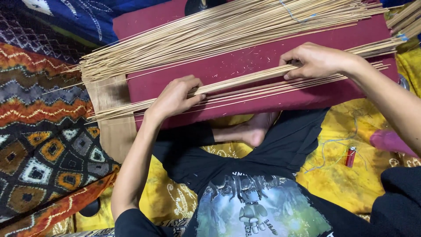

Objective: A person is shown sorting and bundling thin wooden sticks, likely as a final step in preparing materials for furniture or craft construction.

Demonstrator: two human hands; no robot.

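Note:
A thin bunch of long pale sticks [245, 81] lies slanted across a maroon board [245, 61] resting over my crossed legs. My left hand [175, 96] grips this bunch near its left part, fingers curled over it. My right hand [313, 60] pinches the same bunch further right, fingers closed around the sticks. A much thicker bundle of the same sticks [219, 35] lies across the far side of the board, tied with a blue string near its right end.
A red lighter [350, 156] and loose blue string [329, 151] lie on the yellow cloth at right. Patterned fabric [44, 131] covers the left side. A brown wooden plank [115, 127] sticks out under the board. Another stick bundle [408, 19] is at top right.

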